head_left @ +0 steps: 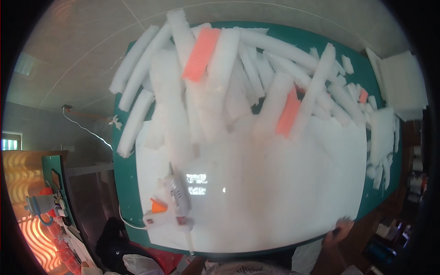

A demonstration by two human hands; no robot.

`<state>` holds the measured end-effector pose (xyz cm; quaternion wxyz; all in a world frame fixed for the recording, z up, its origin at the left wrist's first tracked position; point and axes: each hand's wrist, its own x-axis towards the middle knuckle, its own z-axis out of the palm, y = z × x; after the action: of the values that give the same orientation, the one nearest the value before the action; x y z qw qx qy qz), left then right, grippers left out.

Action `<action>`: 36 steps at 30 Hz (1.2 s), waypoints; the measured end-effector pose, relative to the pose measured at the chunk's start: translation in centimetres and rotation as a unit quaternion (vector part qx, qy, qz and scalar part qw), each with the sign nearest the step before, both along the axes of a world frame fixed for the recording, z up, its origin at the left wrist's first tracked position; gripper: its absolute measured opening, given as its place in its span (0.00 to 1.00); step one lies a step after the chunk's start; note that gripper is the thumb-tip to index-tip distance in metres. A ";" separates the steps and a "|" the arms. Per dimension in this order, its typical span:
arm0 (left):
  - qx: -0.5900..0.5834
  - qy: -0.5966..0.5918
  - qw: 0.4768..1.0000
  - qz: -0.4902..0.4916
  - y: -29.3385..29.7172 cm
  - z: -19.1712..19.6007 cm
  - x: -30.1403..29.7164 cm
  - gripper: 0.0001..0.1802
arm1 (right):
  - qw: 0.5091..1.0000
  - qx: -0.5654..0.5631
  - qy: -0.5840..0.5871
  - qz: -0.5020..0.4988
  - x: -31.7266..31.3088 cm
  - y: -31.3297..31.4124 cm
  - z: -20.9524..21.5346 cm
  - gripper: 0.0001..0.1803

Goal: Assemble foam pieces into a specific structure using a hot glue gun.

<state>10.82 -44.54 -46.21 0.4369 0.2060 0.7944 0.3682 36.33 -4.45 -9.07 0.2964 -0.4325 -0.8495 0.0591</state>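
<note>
At the near right corner of the table, my right hand point(340, 230) is closed around a small dark object point(337, 231) whose kind I cannot make out. Of my left arm point(195, 265), only a patch of skin shows at the lower edge, below the table's near side; its fingers are hidden. A white hot glue gun point(178, 195) with an orange trigger lies on the left part of the white board point(275, 197). A glue stick point(189, 243) juts from its rear toward me. Neither hand touches the gun.
White fluffy foam strips point(172, 101) are heaped across the far side, with coral-pink pieces point(201, 55) among them. Smaller white scraps point(382, 133) lie at the right. The green table mat point(123, 183) borders the board. The gun's white cord point(126, 222) runs off the left edge.
</note>
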 end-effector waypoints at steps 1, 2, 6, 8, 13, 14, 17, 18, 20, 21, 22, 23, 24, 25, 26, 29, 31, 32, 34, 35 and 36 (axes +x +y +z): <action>0.016 -0.008 1.000 0.007 1.0 -0.6 -0.2 0.25 | 1.000 0.002 0.027 -0.007 -0.9 0.8 0.2 0.18; 0.033 -0.015 0.999 0.014 1.8 -0.9 -0.6 0.25 | 0.999 0.018 0.020 -0.020 -1.8 0.9 0.2 0.18; 0.093 -0.043 0.994 0.031 -1.3 -1.3 -3.0 0.24 | 0.997 0.063 0.027 -0.025 -2.6 1.6 -0.2 0.17; 0.117 -0.058 0.990 0.044 -2.9 -0.8 -4.2 0.24 | 0.995 0.089 0.036 -0.031 -3.3 1.9 -0.3 0.18; 0.119 0.196 0.970 -0.086 4.0 6.3 -4.2 0.17 | 0.985 0.166 0.025 -0.031 -3.8 2.2 0.1 0.16; 0.127 0.198 0.968 -0.092 5.2 9.1 -4.5 0.17 | 0.987 0.157 0.028 -0.033 -3.7 2.2 -0.1 0.16; 0.117 0.102 0.985 -0.071 7.8 13.8 -4.8 0.18 | 0.984 0.170 0.035 -0.035 -3.1 2.1 0.2 0.14; 0.110 0.066 0.991 -0.025 6.5 11.7 -5.0 0.18 | 0.983 0.173 0.049 -0.026 -4.0 2.0 0.3 0.14; 0.107 0.030 0.994 0.011 5.8 10.7 -5.6 0.18 | 0.986 0.153 0.054 -0.031 -4.3 1.6 0.4 0.13; 0.109 0.047 0.993 -0.024 6.4 10.5 -6.0 0.18 | 0.983 0.168 0.057 -0.041 -3.9 1.5 0.6 0.13; 0.108 0.069 0.990 -0.049 6.5 10.8 -6.7 0.18 | 0.982 0.172 0.064 -0.043 -3.9 1.5 0.6 0.13; 0.106 0.092 0.987 -0.075 6.6 11.2 -7.5 0.17 | 0.982 0.171 0.068 -0.037 -3.8 1.5 0.5 0.13; 0.104 0.112 0.983 -0.103 6.9 11.5 -8.4 0.17 | 0.982 0.171 0.068 -0.035 -3.6 1.5 0.4 0.13; 0.102 0.132 0.977 -0.130 7.2 11.8 -9.3 0.17 | 0.981 0.175 0.072 -0.039 -3.7 1.5 0.3 0.13; 0.095 0.153 0.972 -0.152 6.8 12.3 -10.0 0.17 | 0.981 0.174 0.076 -0.036 -3.9 1.5 0.2 0.12; 0.070 0.214 0.952 -0.209 5.2 14.4 -11.4 0.16 | 0.980 0.175 0.085 -0.027 -3.8 1.4 0.3 0.11; 0.049 0.259 0.934 -0.241 4.3 16.2 -12.5 0.16 | 0.979 0.176 0.096 -0.020 -4.2 1.4 0.4 0.11; 0.036 0.281 0.924 -0.257 3.8 17.1 -12.8 0.15 | 0.979 0.178 0.092 -0.024 -3.9 1.5 0.5 0.10; 0.023 0.285 0.936 -0.206 5.5 22.1 -13.0 0.13 | 0.979 0.179 0.097 -0.027 -3.6 1.5 0.2 0.10; 0.033 0.307 0.933 -0.182 5.8 23.6 -13.1 0.12 | 0.978 0.182 0.099 -0.028 -3.5 1.6 0.2 0.10; 0.043 0.329 0.930 -0.158 6.2 24.8 -13.2 0.11 | 0.977 0.185 0.099 -0.028 -3.5 1.6 0.2 0.10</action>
<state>-2.35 -38.37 -21.41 0.1942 0.4573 0.8340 0.2401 32.82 -2.84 -8.86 0.4557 -0.3863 -0.7994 -0.0645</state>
